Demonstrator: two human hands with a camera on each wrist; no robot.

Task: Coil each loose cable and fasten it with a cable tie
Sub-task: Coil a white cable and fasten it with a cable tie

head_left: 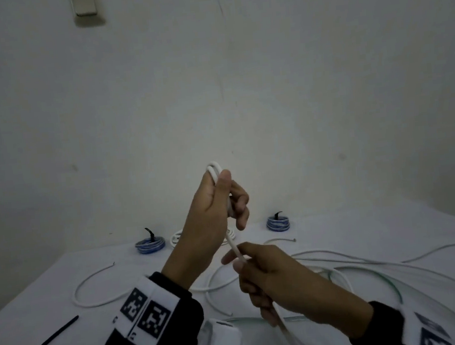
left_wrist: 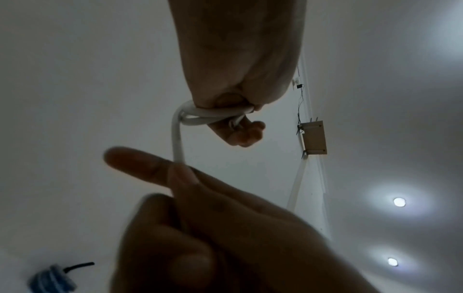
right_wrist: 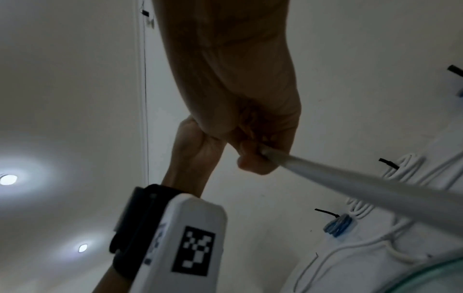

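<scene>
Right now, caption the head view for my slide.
Left hand holds the started white cable coil aloft while right hand feeds it; tied blue coils behind.

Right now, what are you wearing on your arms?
Both hands are bare. The left wrist wears a wide black band with a white patch showing two black-and-white square codes. A white box with another code hangs under it. The right wrist has a black band and a white patch too.
</scene>
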